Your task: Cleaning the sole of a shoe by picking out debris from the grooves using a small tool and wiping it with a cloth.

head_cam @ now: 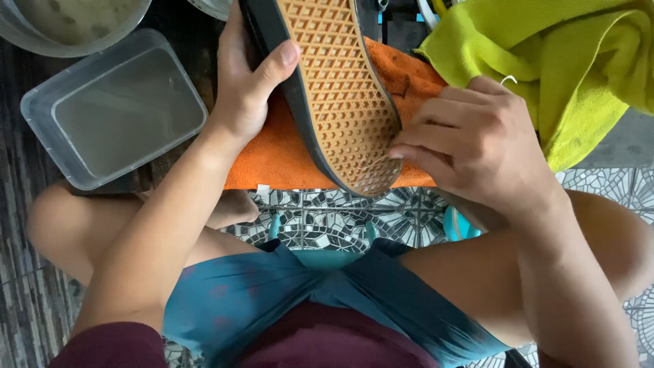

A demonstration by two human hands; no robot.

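Left hand clamped on shoe edge, tan waffle sole up, long axis 12-to-5 o'clock, over orange cloth. Right hand at 3 o'clock of heel, fingertips pinched on thin pick touching tread. Right hand nearer heel.

Floor laid in grey-and-white mosaic tile, dark ribbed planking along the left side, plain grey slab at right, under even daylight.

Shoe top centre, on cloth; tub upper left, towel upper right, bowl top-left corner.
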